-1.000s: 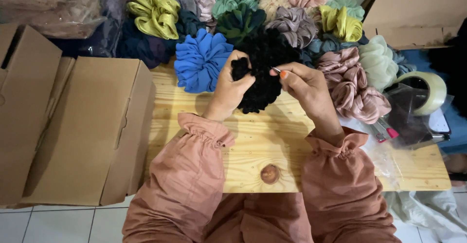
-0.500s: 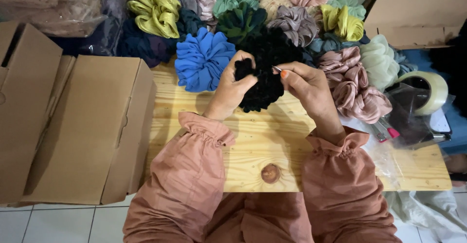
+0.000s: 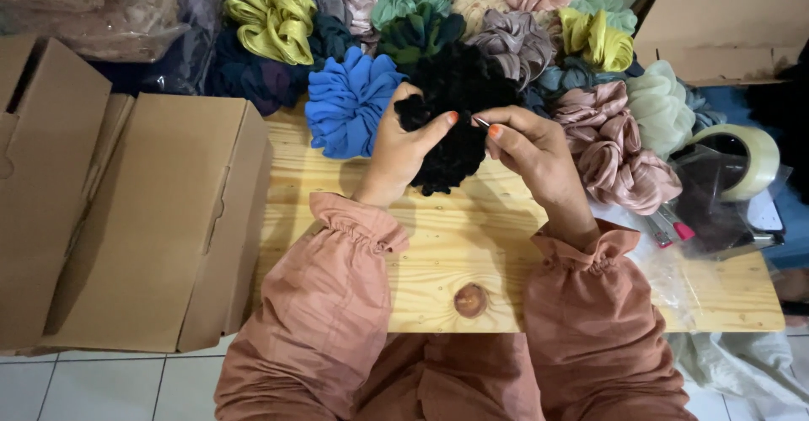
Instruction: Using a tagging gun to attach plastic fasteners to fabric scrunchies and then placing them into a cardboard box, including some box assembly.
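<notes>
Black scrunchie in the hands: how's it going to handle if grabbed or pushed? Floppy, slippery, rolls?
Probably floppy: the black scrunchie is gathered ruffled fabric that bunches where the left hand pinches it. Likely light for its bulk, since fingertips alone carry it above the wooden table. Its matte, fuzzy-looking surface suggests decent grip, and it would likely slump rather than roll. The right hand holds a thin metal tool against it.

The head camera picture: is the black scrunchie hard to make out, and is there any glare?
Head view: the black scrunchie reads as a dark mass with little fold detail; the satin pink scrunchie and tape roll catch soft highlights; hands throw gentle shadows on the wooden table; focus looks sharp.
</notes>
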